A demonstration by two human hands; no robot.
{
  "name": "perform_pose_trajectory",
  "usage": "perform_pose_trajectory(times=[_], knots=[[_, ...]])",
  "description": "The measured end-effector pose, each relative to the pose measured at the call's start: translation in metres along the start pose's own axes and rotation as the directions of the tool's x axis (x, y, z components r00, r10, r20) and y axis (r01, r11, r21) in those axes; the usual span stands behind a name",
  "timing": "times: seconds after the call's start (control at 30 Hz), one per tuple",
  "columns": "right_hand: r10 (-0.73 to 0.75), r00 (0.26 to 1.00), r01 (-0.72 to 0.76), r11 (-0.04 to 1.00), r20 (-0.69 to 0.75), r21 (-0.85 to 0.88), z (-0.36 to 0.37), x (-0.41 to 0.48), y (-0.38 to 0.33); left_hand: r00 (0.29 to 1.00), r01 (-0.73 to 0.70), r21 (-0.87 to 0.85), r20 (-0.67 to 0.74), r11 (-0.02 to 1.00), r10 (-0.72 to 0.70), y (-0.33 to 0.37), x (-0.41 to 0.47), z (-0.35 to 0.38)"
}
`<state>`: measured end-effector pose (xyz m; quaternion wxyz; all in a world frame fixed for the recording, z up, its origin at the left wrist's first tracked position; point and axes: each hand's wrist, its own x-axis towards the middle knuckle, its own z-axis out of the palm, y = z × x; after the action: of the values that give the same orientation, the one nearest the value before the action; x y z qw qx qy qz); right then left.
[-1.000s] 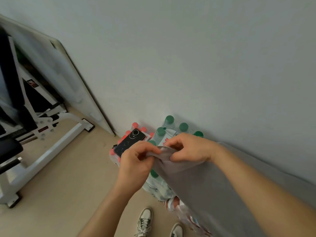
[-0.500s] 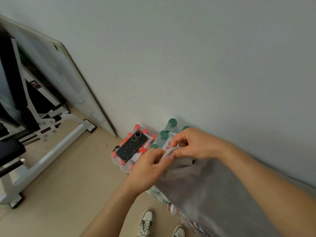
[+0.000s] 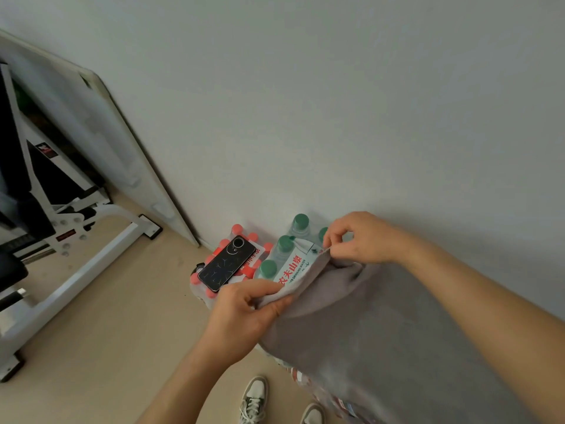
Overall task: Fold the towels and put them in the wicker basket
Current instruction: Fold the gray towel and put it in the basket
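Hands, left [image 3: 244, 313] and right [image 3: 359, 238], pinch the towel [image 3: 382, 332] edge at lower centre; a loose pinch could drop it onto the bottles [image 3: 284, 255].

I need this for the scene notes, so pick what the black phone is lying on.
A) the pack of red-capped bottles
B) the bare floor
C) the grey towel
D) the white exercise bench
A: the phone lies flat on top of the pack of red-capped bottles by the wall, apart from the towel.

grey towel [image 3: 382, 325], unfolded, draped, top edge pinched
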<state>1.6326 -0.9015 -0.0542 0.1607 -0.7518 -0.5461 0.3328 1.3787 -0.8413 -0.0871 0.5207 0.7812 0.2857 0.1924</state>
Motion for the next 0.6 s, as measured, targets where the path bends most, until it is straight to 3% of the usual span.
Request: perform_pose_trajectory(times=[0.07,0.13,0.3,0.4,0.5,0.6], knots=[[0.011,0.994,-0.046,0.945,0.11,0.325,-0.002,0.0,0.001,0.998,0.052,-0.065,-0.032,0.997,-0.054,-0.005,-0.001,-0.004],[-0.004,0.99,-0.05,0.929,0.144,0.366,-0.009,-0.001,0.001,0.995,0.082,-0.095,-0.045,0.992,-0.086,-0.009,-0.002,-0.006],[0.006,0.969,-0.018,0.999,0.245,0.047,-0.032,0.003,-0.007,0.983,0.139,-0.13,-0.106,0.982,-0.153,-0.027,-0.004,-0.008],[0.106,0.949,-0.018,0.959,0.298,-0.284,-0.047,0.009,-0.015,0.965,0.185,-0.119,-0.165,0.976,-0.203,-0.036,-0.005,-0.009],[0.093,0.983,0.009,0.831,0.155,-0.557,-0.041,0.016,-0.021,0.955,0.204,-0.14,-0.188,0.969,-0.228,-0.037,-0.002,-0.008],[-0.102,0.992,0.013,0.649,-0.07,-0.761,-0.017,0.027,-0.025,0.938,0.222,-0.209,-0.22,0.952,-0.267,-0.041,0.0,-0.007]])
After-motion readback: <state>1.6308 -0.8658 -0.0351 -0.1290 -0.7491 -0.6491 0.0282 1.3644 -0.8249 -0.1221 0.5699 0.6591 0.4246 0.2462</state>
